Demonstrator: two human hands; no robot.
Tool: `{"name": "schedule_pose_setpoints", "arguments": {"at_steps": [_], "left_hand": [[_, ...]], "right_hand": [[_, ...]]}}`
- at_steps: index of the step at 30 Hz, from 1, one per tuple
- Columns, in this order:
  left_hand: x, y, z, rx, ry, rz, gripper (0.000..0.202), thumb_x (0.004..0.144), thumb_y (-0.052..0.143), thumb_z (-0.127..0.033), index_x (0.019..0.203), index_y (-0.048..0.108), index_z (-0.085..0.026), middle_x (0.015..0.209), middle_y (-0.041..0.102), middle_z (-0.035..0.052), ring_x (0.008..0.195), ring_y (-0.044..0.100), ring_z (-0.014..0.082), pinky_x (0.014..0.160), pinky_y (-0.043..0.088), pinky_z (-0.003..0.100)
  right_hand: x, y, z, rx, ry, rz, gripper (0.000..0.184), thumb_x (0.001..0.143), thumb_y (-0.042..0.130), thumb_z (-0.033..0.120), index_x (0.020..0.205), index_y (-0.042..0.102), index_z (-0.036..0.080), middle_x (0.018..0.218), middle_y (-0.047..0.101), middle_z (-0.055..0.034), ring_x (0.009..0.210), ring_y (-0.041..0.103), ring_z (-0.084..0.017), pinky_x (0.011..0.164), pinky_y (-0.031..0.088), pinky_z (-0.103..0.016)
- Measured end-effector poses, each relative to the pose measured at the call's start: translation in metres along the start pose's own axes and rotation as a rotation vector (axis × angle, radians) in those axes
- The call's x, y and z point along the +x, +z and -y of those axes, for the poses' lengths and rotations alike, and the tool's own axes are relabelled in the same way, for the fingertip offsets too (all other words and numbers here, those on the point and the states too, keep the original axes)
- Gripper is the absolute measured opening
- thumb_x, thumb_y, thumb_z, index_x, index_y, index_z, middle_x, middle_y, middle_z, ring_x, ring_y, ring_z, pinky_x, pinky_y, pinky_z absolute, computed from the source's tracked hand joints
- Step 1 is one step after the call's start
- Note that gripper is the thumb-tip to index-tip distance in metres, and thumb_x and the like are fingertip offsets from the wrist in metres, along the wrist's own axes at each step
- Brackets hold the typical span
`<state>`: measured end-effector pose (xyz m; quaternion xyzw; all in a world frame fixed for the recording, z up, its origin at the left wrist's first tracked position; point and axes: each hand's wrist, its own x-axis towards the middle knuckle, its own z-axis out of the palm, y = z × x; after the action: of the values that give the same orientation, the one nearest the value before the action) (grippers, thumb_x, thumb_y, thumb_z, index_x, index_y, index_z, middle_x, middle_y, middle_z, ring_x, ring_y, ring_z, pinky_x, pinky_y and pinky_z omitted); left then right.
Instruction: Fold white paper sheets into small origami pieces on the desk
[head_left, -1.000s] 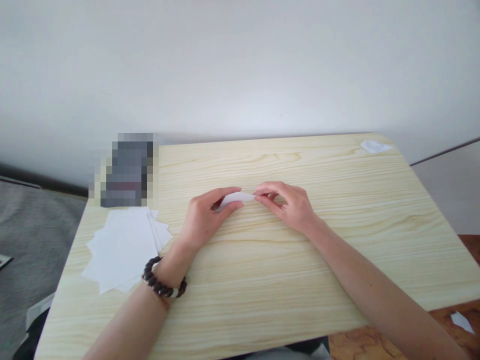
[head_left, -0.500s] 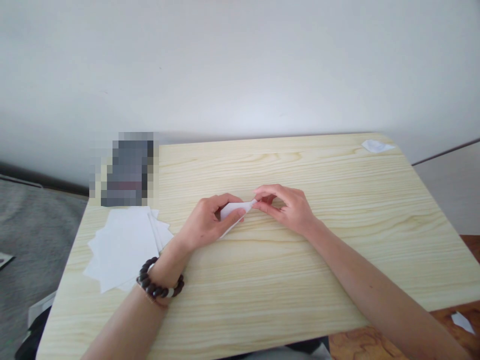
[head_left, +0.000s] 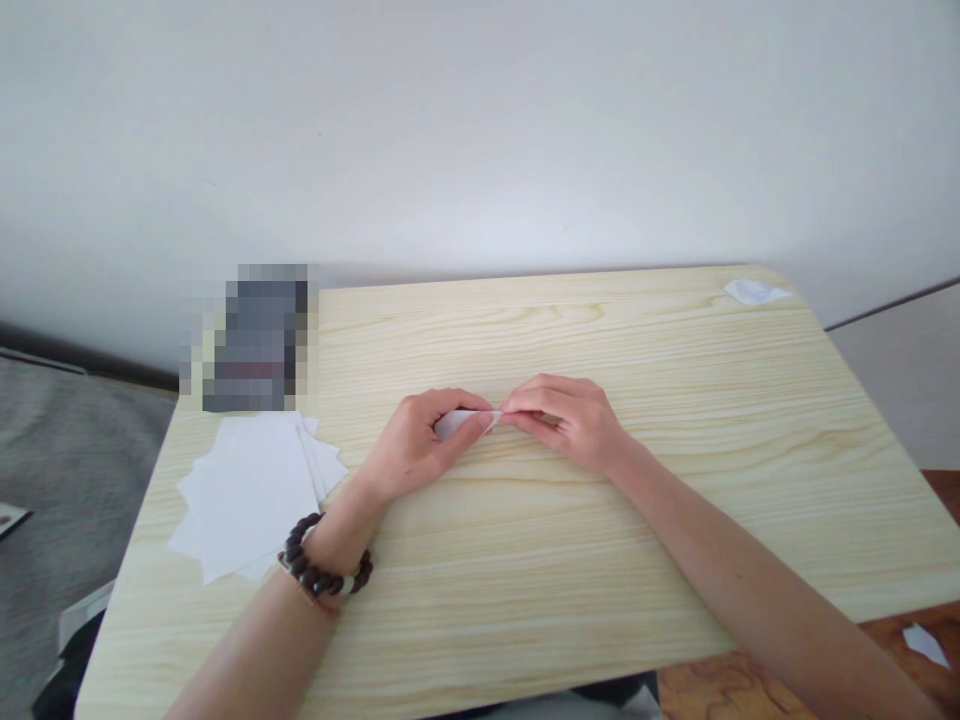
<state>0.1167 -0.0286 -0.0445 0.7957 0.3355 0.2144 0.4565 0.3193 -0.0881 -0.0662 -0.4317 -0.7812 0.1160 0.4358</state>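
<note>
A small folded piece of white paper (head_left: 452, 422) is held just above the middle of the table (head_left: 540, 560). My left hand (head_left: 424, 440) is closed round its left part, thumb in front and fingers behind. The fingertips of my right hand (head_left: 566, 415) pinch the paper's narrow right tip, close beside the left thumb. Much of the paper is hidden by my fingers. A dark bead bracelet (head_left: 322, 580) circles my left wrist.
A fanned pile of white paper sheets (head_left: 255, 490) lies left of my left forearm. Behind it is a blurred dark object (head_left: 259, 340). A folded white paper piece (head_left: 756, 292) rests at the far right corner. Another white scrap (head_left: 926, 645) lies lower right, beyond the table edge.
The left fingers and thumb have slid toward the paper's right tip, covering more of it. My right fingers have closed in on the tip, and the hands are nearer each other.
</note>
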Motion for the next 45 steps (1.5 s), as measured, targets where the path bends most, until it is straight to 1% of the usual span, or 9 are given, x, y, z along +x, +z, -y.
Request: {"name": "schedule_pose_setpoints", "arguments": {"at_steps": [6, 13, 17, 20, 23, 27, 31, 37, 45], "left_hand": [[0.000, -0.006, -0.004, -0.036, -0.021, 0.048, 0.022, 0.084, 0.059, -0.033, 0.076, 0.072, -0.017, 0.071, 0.071, 0.0006, 0.064, 0.061, 0.0132, 0.062, 0.046, 0.023], [0.001, -0.009, -0.007, -0.076, -0.051, 0.084, 0.023, 0.083, 0.060, -0.034, 0.075, 0.071, -0.016, 0.072, 0.069, 0.0014, 0.065, 0.058, 0.0123, 0.059, 0.043, 0.021], [0.001, -0.006, -0.005, -0.062, -0.070, 0.067, 0.024, 0.084, 0.060, -0.034, 0.075, 0.071, -0.015, 0.069, 0.069, 0.0009, 0.063, 0.057, 0.0121, 0.058, 0.042, 0.021], [0.001, -0.003, -0.002, -0.056, -0.060, 0.030, 0.023, 0.085, 0.060, -0.034, 0.077, 0.070, -0.016, 0.069, 0.069, -0.0001, 0.062, 0.057, 0.0113, 0.057, 0.041, 0.020], [0.001, 0.000, 0.002, -0.024, -0.016, -0.015, 0.020, 0.085, 0.060, -0.032, 0.079, 0.070, -0.016, 0.073, 0.070, -0.0006, 0.065, 0.059, 0.0113, 0.060, 0.043, 0.020], [0.001, 0.003, 0.006, 0.054, 0.084, -0.036, 0.016, 0.086, 0.060, -0.029, 0.080, 0.070, -0.018, 0.075, 0.071, -0.0009, 0.067, 0.061, 0.0119, 0.068, 0.045, 0.022], [0.000, 0.005, 0.006, 0.134, 0.168, -0.035, 0.014, 0.086, 0.059, -0.027, 0.081, 0.070, -0.020, 0.076, 0.071, -0.0006, 0.070, 0.062, 0.0128, 0.072, 0.045, 0.024], [-0.001, 0.006, 0.006, 0.173, 0.189, -0.051, 0.009, 0.083, 0.062, -0.025, 0.080, 0.069, -0.021, 0.076, 0.072, -0.0013, 0.070, 0.062, 0.0132, 0.073, 0.045, 0.026], [0.000, 0.007, 0.005, 0.124, 0.173, -0.040, 0.009, 0.081, 0.063, -0.024, 0.076, 0.069, -0.021, 0.074, 0.072, -0.0022, 0.068, 0.062, 0.0129, 0.073, 0.044, 0.026]], "right_hand": [[-0.003, 0.001, 0.002, -0.124, -0.150, -0.004, 0.010, 0.090, 0.059, 0.020, 0.096, 0.065, 0.024, 0.089, 0.072, -0.0002, 0.077, 0.067, -0.010, 0.067, 0.050, -0.020], [-0.003, -0.002, 0.008, -0.146, -0.190, 0.047, 0.014, 0.092, 0.054, 0.017, 0.098, 0.064, 0.024, 0.092, 0.072, 0.0002, 0.073, 0.065, -0.009, 0.066, 0.048, -0.022], [-0.002, 0.000, 0.006, -0.049, -0.116, 0.035, 0.008, 0.090, 0.058, 0.021, 0.095, 0.064, 0.024, 0.092, 0.070, -0.0004, 0.076, 0.065, -0.010, 0.068, 0.049, -0.022], [0.001, 0.001, 0.005, 0.088, 0.065, 0.019, 0.009, 0.087, 0.061, 0.022, 0.096, 0.061, 0.021, 0.091, 0.066, -0.0031, 0.073, 0.061, -0.011, 0.070, 0.049, -0.026], [0.003, -0.001, 0.006, 0.105, 0.183, 0.093, 0.004, 0.087, 0.057, 0.021, 0.090, 0.058, 0.019, 0.083, 0.064, -0.0015, 0.071, 0.058, -0.012, 0.074, 0.044, -0.030], [0.004, -0.002, 0.006, 0.075, 0.180, 0.220, 0.008, 0.088, 0.054, 0.021, 0.082, 0.057, 0.018, 0.072, 0.060, 0.0013, 0.068, 0.055, -0.012, 0.073, 0.038, -0.030], [0.003, 0.001, 0.004, 0.080, 0.141, 0.233, 0.008, 0.086, 0.054, 0.017, 0.078, 0.057, 0.018, 0.067, 0.056, 0.0029, 0.063, 0.050, -0.010, 0.069, 0.037, -0.027], [0.002, 0.003, 0.006, 0.066, 0.086, 0.200, 0.009, 0.083, 0.056, 0.014, 0.074, 0.055, 0.018, 0.065, 0.054, 0.0028, 0.060, 0.047, -0.009, 0.064, 0.036, -0.024], [0.001, 0.002, 0.004, 0.085, 0.107, 0.253, 0.009, 0.084, 0.054, 0.015, 0.076, 0.057, 0.017, 0.065, 0.055, 0.0016, 0.061, 0.047, -0.011, 0.064, 0.038, -0.025]]}}
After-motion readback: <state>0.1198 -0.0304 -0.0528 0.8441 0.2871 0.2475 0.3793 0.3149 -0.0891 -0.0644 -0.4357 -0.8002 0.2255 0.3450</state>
